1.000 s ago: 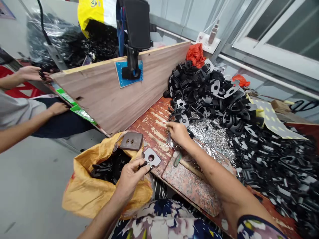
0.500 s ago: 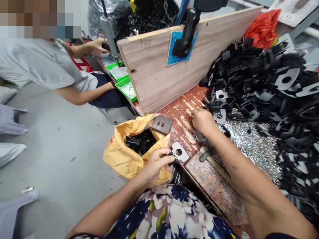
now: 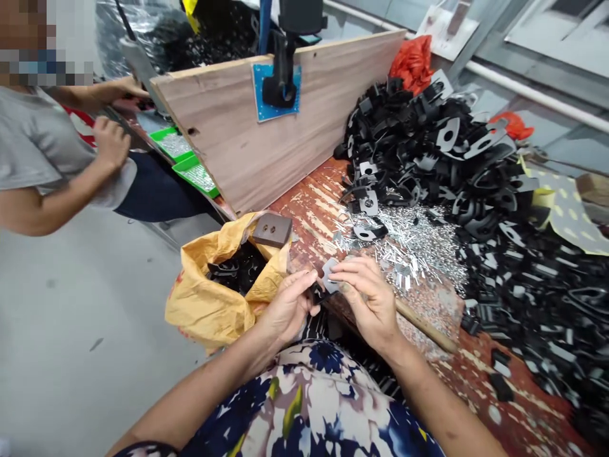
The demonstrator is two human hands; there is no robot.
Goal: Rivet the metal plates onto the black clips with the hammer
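My left hand [image 3: 288, 306] and my right hand [image 3: 368, 295] meet at the near edge of the worn red table [image 3: 314, 216]. Both pinch one small grey plastic clip part [image 3: 328, 277] between their fingertips. The left hand grips its dark lower end, the right hand's fingers curl over its top. Just beyond lies a heap of small silver metal pins [image 3: 409, 244]. A yellow bag [image 3: 214, 304] holding black clip parts sits left of the left hand.
A large pile of black and grey clips [image 3: 451, 165] covers the table's right side. A wooden board [image 3: 271, 127] with a black mount stands upright behind. Another person in a grey shirt [image 3: 42, 158] works at the left near green trays [image 3: 190, 166]. A brown block [image 3: 271, 230] rests on the bag.
My right hand has come back from the pin heap to the clip part in my left hand. The view has swung a little right.
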